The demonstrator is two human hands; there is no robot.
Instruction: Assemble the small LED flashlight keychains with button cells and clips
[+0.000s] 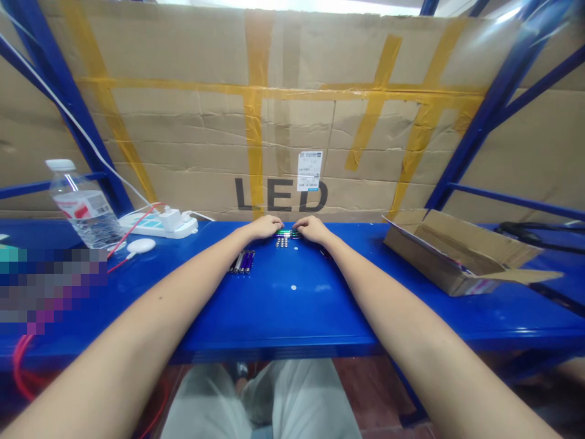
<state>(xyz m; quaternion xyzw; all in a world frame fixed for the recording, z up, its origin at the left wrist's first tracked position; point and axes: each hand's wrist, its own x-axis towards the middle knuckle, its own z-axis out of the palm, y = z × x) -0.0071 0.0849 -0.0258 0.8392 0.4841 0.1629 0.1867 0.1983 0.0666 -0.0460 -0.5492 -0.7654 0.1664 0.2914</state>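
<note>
Both my arms reach forward over a blue workbench [292,305]. My left hand [265,227] and my right hand [313,230] meet at the far edge, fingers curled around a small green item [287,233] held between them. Just in front of it lies a cluster of small silver-tipped cylinders [282,242]. A row of several batteries [242,262], purple and dark, lies left of that, near my left wrist. A small white dot [293,287] sits on the bench closer to me.
An open cardboard box [452,247] lies at the right. At the left stand a water bottle [85,210], a white power strip [159,224] with a plugged charger and a red cable [132,235]. A taped cardboard wall marked LED [281,195] backs the bench.
</note>
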